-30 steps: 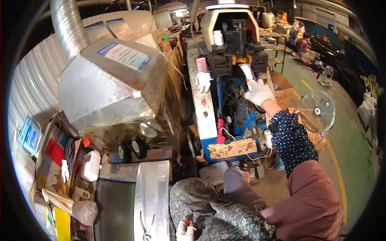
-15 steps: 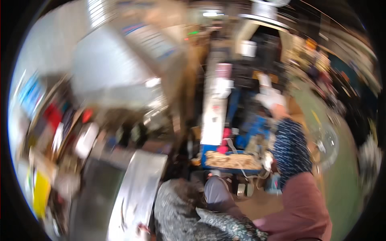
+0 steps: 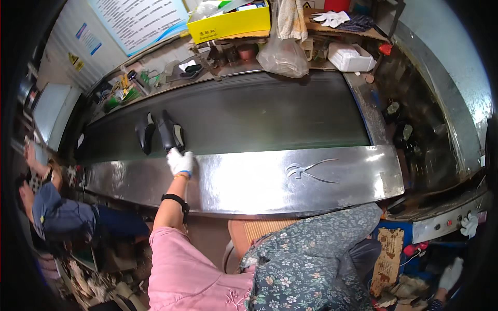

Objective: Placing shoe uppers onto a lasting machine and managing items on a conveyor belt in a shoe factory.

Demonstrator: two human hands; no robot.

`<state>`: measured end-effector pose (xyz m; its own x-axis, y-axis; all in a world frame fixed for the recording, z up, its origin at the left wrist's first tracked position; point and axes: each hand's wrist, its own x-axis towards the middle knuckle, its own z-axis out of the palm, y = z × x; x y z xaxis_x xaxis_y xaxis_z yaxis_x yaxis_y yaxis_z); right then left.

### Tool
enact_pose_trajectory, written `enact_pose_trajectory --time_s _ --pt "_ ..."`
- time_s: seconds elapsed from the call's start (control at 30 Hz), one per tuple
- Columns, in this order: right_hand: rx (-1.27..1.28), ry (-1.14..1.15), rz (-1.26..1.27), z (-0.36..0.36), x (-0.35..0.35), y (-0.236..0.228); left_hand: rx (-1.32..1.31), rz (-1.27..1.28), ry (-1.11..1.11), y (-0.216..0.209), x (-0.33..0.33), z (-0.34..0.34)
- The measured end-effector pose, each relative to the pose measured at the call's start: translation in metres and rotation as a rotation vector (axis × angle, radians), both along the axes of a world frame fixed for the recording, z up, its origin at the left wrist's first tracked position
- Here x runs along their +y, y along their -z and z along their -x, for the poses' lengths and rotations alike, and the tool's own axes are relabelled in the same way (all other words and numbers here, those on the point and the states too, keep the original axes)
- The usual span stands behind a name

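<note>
My left hand [image 3: 180, 163], in a white glove, reaches over the near edge of the conveyor belt [image 3: 270, 119]. Its fingers are closed at the near end of a black shoe [image 3: 167, 132] with a pale lining; the fingertips are partly hidden. Just left of it on the belt lies a second black shoe [image 3: 146, 133]. Far off at the lower right is my right hand [image 3: 450, 274], also white-gloved, its fingers looking stretched out and nothing visible in them. Metal pincers [image 3: 306, 171] rest on the shiny steel ledge [image 3: 238, 181] in front of the belt.
A yellow box [image 3: 228, 25], a plastic bag [image 3: 283, 57] and a white foam tray [image 3: 351, 57] line the shelf behind the belt. Another person's arm [image 3: 57, 207] is at the left. A blue machine with a control panel [image 3: 448, 224] stands at the right.
The view has swung from the blue machine to the conveyor belt. My left hand has come into view at the black shoe. My right hand now shows at the lower right rim.
</note>
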<state>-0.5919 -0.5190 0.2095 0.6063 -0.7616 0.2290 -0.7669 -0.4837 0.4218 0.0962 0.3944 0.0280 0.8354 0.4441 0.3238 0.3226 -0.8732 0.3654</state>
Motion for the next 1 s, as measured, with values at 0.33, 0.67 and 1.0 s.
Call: enact_pose_trajectory --time_s 0.33,0.67,1.0 --pt "-0.245 0.197 -0.598 -0.098 0.346 0.198 0.280 0.802 0.897 -0.014 -0.001 -0.116" --pt "-0.335 0.250 -0.742 -0.060 0.350 0.221 0.638 0.008 0.268 -0.035 0.035 -0.155" --pt "-1.124 -0.320 -1.421 -0.353 0.307 0.100 0.479 1.693 0.932 -0.050 -0.213 0.043"
